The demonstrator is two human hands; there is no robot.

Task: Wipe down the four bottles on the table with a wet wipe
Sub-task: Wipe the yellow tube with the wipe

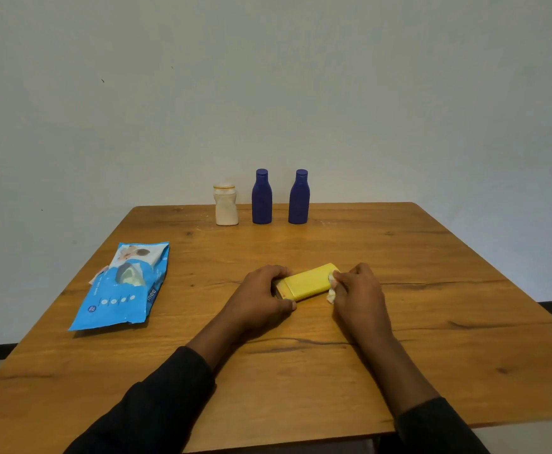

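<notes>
A flat yellow bottle (307,281) lies on its side in the middle of the wooden table (399,257). My left hand (261,296) grips its cap end. My right hand (356,290) presses a crumpled white wet wipe (332,291) against the bottle's other end. At the far edge stand a white bottle (226,206) and two dark blue bottles (261,198) (299,198), all upright in a row.
A blue pack of wet wipes (124,286) lies on the table's left side with its flap open. A pale wall rises just behind the table. The floor shows past the left and right edges.
</notes>
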